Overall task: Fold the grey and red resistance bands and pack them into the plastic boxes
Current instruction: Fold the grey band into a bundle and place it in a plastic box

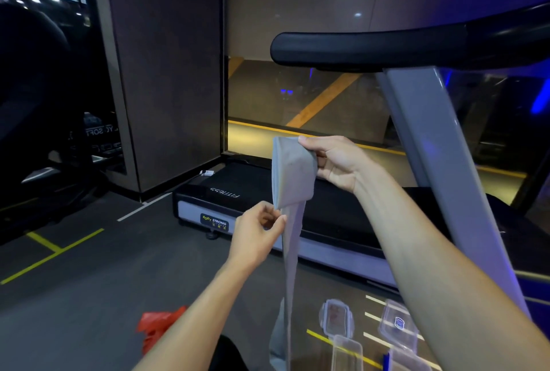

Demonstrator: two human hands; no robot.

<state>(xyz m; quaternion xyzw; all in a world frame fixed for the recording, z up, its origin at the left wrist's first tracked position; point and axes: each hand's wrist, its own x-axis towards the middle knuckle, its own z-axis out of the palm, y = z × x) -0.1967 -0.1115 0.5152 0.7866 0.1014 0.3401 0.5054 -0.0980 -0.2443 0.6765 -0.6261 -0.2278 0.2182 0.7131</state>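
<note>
1. my right hand (336, 159) is up high, thumb and fingers pinching the top corner of the grey band (293, 180), which is folded over into a short doubled section there.
2. my left hand (257, 233) is lower down, pinching the bottom edge of that folded part, just where the loose tail starts.
3. the rest of the grey band hangs straight down between my arms toward the floor.
4. the red band (157, 326) is crumpled in a heap on the floor, down by my left forearm.
5. the clear plastic boxes (346, 352) sit on the floor bottom right, with a lid (336, 317) lying next to them.
6. treadmill (297, 209) right in front of me, its grey post beside my right arm.
</note>
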